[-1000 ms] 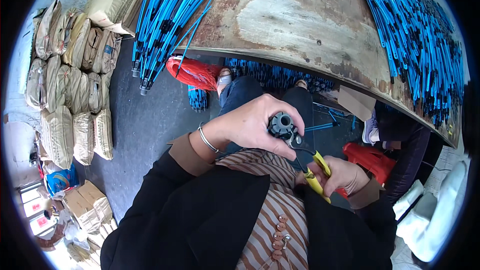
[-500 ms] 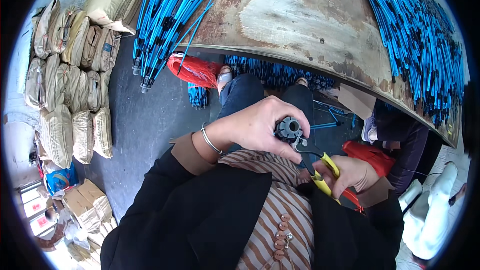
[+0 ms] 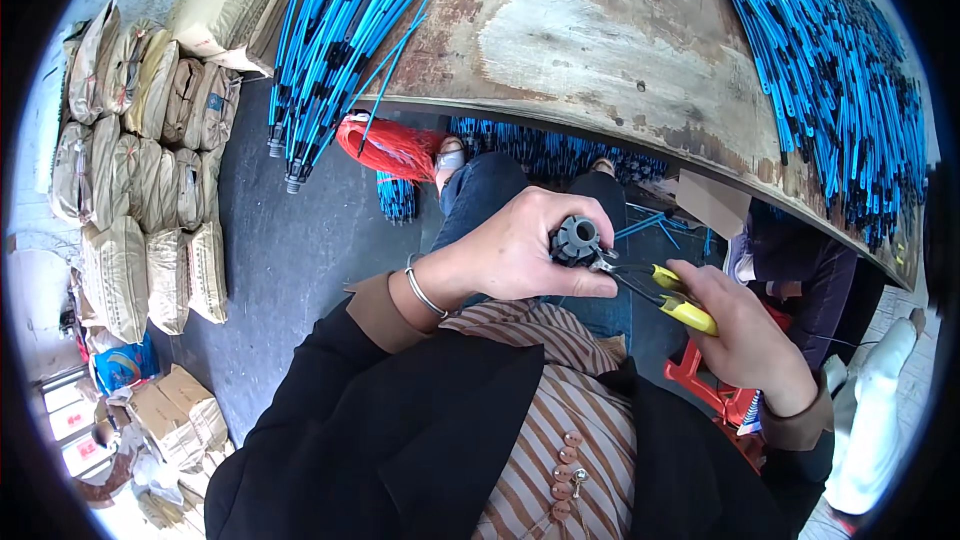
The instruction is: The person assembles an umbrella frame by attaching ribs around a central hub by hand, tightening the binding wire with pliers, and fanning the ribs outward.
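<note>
Converging above the lap, forearms angled inward. Left hand, knuckles up, curled round dark ribbed fitting; thumb extended below it. Hollow end faces camera. Right hand part-closed on yellow-handled pliers, handles apart, tips at fitting's lower right. Most left fingers hidden; cannot tell whether plier tips grip the fitting.

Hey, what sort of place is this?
Probably an assembly workshop: there's a worn wooden worktable, piles of thin blue rods on it, and stacked tan sacks on the left.
</note>
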Available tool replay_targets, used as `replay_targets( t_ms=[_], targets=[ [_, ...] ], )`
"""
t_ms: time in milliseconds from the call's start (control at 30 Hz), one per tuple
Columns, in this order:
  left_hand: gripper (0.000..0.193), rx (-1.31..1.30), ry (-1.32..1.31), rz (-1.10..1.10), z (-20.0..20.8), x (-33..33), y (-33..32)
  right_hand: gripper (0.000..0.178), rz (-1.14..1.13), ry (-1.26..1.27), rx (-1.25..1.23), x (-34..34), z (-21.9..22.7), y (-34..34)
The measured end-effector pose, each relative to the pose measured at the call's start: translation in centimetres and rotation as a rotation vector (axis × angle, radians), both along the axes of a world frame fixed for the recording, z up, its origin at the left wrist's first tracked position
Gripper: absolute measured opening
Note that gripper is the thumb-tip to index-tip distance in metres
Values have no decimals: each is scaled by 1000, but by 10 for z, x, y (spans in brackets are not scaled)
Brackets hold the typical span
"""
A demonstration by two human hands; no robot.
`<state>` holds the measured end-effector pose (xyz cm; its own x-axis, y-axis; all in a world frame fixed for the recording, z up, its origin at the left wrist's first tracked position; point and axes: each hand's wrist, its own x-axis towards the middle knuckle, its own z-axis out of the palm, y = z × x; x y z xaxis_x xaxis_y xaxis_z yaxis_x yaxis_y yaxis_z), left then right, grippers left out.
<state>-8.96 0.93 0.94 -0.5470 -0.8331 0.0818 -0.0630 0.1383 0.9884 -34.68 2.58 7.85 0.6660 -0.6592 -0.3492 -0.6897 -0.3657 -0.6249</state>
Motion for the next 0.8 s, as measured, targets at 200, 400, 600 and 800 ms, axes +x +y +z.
replay_targets(
  t_ms=[200,400,600,800],
  targets=[
    [28,37,19,76,-7,7,2,45,-146,-160,3,16,-51,10],
    [27,71,46,130,-2,8,3,41,-202,-243,-119,23,-71,24],
    [27,70,40,59,-1,12,3,40,-129,-210,-132,12,-7,2],
    [28,44,22,29,-8,14,3,35,72,261,-221,27,27,-10]
  ],
)
